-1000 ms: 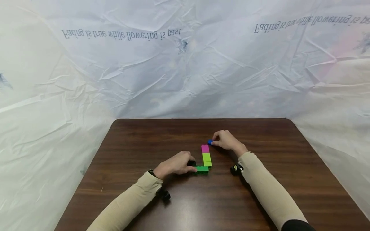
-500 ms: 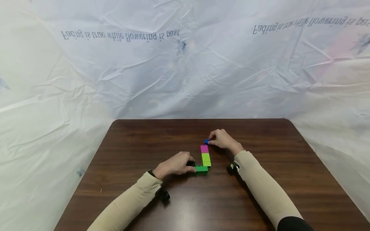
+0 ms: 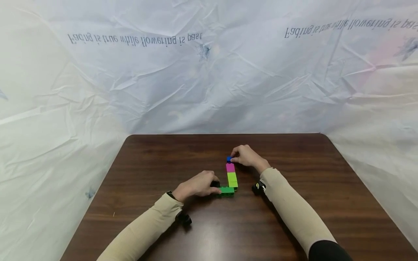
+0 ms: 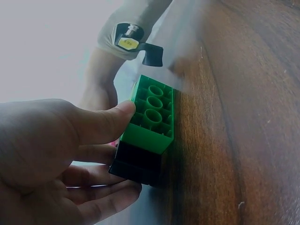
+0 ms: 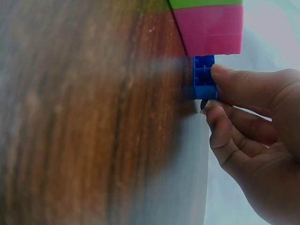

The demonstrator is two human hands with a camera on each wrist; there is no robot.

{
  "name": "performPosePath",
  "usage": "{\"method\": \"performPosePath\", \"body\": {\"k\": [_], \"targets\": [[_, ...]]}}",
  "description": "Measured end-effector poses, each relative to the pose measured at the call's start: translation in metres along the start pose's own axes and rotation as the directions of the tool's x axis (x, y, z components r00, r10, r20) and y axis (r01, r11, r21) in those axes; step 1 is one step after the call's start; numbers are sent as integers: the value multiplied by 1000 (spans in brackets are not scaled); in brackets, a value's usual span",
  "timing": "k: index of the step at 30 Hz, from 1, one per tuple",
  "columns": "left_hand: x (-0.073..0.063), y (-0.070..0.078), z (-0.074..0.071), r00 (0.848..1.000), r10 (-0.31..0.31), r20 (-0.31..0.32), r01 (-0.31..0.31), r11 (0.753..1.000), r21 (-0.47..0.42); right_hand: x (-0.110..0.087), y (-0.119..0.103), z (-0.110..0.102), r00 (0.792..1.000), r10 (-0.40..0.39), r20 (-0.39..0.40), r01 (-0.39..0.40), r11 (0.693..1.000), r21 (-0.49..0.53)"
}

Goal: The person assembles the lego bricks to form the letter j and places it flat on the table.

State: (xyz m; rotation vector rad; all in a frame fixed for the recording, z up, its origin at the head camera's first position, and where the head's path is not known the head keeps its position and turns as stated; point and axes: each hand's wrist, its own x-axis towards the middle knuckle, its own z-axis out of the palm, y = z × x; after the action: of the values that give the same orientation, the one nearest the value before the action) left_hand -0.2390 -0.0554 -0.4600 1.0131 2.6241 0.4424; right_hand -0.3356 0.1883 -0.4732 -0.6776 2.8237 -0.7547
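Observation:
An L-shaped row of toy building bricks lies on the brown table. Its near leg has a green brick [image 3: 226, 191] and a black brick [image 4: 136, 161]; the other leg runs away through a lime brick [image 3: 232, 179] to a pink brick [image 3: 230, 167]. My left hand [image 3: 198, 184] holds the near leg, thumb against the green brick, fingers around the black one's far side. The green brick's hollow underside with tubes faces the left wrist camera. Between thumb and fingers, my right hand [image 3: 249, 157] pinches a small blue brick [image 5: 205, 77] at the pink brick's far end.
The dark wood table [image 3: 156, 152] extends around the bricks on all sides. Behind and beside it hangs a creased white sheet [image 3: 209, 79] with printed lettering. A small black camera [image 3: 184, 219] is strapped to the left wrist, another [image 3: 258, 187] to the right.
My right hand has moved left with the blue brick, from the right of the pink brick's far end to directly in line with it. The left hand has stayed in place.

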Motion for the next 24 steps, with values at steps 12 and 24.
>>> {"method": "performPosePath", "body": {"k": [12, 24], "targets": [[-4, 3, 1, 1000, -15, -1, 15, 1000, -7, 2, -6, 6, 1000, -7, 20, 7, 1000, 7], [-3, -1, 0, 1000, -17, 5, 17, 1000, -17, 8, -11, 7, 1000, -3, 24, 4, 1000, -12]]}}
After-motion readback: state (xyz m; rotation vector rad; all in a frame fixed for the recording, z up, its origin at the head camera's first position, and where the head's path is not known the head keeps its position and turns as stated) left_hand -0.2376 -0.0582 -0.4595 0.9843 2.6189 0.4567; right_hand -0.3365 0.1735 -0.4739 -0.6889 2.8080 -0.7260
